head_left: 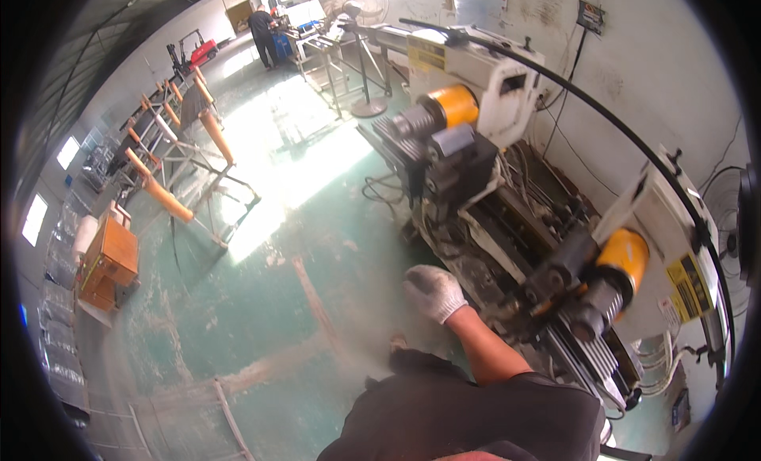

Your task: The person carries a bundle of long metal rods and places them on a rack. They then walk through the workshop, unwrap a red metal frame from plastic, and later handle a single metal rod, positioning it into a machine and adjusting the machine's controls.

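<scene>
My right hand (436, 293) wears a whitish knit work glove and hangs over the green floor, just left of a long metalworking machine (507, 255). Its fingers are loosely curled, with nothing seen in them, and the glove appears apart from the machine. Two heads sit on the machine, each with a yellow motor: the nearer motor (622, 263) is to the right of my hand, the farther motor (456, 104) beyond it. Black hose (587, 92) arches over both heads. My left hand is out of view.
At left stand roller stands (166, 199) with orange-brown rollers and a wooden cabinet (111, 255). Wrapped goods (62, 334) line the left wall. Far off, a person (261, 37) in dark clothes stands by a workbench, near a red forklift (194, 53). A fan (733, 239) is at right.
</scene>
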Motion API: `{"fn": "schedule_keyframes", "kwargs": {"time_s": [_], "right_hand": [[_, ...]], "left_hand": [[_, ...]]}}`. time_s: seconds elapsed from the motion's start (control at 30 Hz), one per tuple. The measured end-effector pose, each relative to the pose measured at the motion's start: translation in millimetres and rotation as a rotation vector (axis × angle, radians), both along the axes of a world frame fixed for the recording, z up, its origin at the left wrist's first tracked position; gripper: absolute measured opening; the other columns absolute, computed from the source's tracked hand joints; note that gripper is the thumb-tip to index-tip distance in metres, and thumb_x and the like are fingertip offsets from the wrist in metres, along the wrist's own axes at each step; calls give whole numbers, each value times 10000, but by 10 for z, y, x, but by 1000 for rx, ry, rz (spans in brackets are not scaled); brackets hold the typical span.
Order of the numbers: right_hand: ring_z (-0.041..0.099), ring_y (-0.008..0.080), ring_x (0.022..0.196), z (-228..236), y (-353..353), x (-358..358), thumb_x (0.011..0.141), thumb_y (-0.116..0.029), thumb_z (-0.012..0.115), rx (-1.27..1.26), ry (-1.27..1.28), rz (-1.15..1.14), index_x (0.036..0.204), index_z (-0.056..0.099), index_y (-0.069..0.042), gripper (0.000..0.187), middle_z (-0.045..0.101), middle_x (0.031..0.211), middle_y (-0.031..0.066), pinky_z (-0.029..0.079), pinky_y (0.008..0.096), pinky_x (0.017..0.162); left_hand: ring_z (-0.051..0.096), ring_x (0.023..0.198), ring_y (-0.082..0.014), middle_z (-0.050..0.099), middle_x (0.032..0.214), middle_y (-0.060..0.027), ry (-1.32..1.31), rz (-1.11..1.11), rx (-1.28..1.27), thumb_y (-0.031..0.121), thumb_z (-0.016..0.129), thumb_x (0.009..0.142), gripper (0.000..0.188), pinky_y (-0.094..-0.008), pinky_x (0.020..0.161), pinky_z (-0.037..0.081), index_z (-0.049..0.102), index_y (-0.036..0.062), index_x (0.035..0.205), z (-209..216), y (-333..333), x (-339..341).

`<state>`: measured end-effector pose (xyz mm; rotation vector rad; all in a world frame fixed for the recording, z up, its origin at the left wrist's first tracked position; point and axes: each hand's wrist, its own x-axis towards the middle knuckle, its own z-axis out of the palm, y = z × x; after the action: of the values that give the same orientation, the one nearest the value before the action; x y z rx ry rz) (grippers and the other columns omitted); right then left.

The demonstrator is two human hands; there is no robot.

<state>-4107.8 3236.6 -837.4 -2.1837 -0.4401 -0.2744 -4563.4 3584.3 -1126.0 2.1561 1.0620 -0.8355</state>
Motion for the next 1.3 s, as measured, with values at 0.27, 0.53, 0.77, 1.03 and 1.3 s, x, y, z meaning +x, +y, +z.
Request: {"fn": "schedule_keyframes", "kwargs": {"time_s": [0.27, 0.53, 0.77, 1.03, 1.3], "right_hand": [[747, 396, 1165, 1637, 331, 2333, 940, -137, 839, 47, -728, -313, 1187, 788, -75, 259, 806, 1197, 149, 548, 507, 1103], [766, 310, 1193, 1529, 594, 2842, 917, -271, 870, -271, -514, -370, 1171, 829, -147, 286, 825, 1254, 52, 568, 483, 1105], [747, 342, 1121, 1781, 535, 2656, 930, -276, 867, -147, -252, -569, 1059, 852, -135, 192, 816, 1140, 97, 584, 458, 1023], [703, 360, 1271, 1360, 285, 2823, 941, -222, 827, -263, -362, -1154, 1051, 839, -86, 176, 813, 1183, 134, 548, 469, 1108], [679, 376, 1351, 1363, 339, 2804, 975, -124, 737, -241, -277, -1176, 1083, 833, -83, 150, 795, 1240, 165, 532, 474, 1161]], "left_hand": [[803, 981, -393, 832, 1089, -256, -242, 361, 10, 202, 733, 926, 328, -505, 937, 621, 808, -41, 1132, 302, 1463, 1777], [813, 1119, -391, 836, 1134, -263, -226, -216, 57, 252, 728, 900, 397, -489, 1029, 613, 832, 1, 1189, 812, 1342, 3766], [820, 1140, -361, 853, 1152, -217, -257, -190, -256, 347, 792, 906, 438, -447, 1039, 608, 844, 17, 1189, 413, 1760, 5391], [815, 1105, -356, 846, 1140, -235, -244, -468, -218, 301, 782, 909, 405, -431, 1023, 613, 845, 4, 1178, 71, 3100, 7098], [815, 1013, -336, 840, 1059, -231, -412, -501, -315, 192, 748, 910, 322, -429, 954, 618, 826, -22, 1137, 403, 3216, 8069]]}}
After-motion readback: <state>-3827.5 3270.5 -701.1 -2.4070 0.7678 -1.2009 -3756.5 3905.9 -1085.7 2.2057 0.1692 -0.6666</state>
